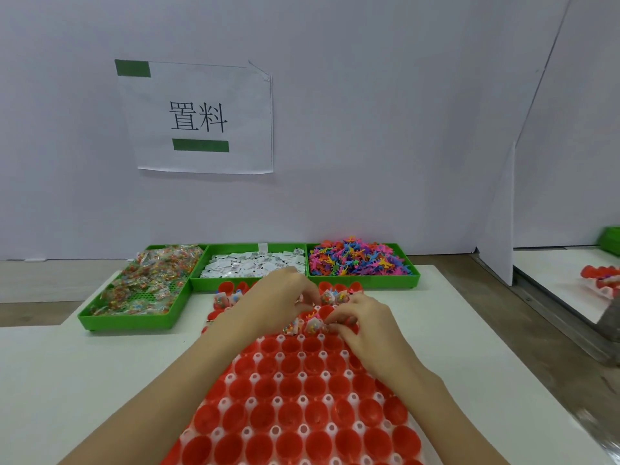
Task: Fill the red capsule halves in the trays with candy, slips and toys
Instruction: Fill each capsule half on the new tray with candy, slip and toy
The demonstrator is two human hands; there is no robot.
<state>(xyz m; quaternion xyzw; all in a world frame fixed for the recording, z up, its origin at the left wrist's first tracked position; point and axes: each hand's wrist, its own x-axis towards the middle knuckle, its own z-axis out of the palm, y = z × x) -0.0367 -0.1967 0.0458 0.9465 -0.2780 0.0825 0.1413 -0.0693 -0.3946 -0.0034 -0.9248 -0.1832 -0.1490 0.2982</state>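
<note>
Both hands over the far rows of the white plastic tray (330,427) of round red plastic capsule halves (289,386). Left hand (278,302) curled, fingertips bunched downward; grip hidden, cannot tell what is held. Right hand (364,325) curled, fingertips pinching a small clear candy packet (314,325) just above a capsule half. Beyond the fingers, 3 green plastic bins: wrapped candy (147,283), white paper slips (255,263), bright plastic toy figures (359,258). Nearer the wrists, unfilled red halves.
</note>
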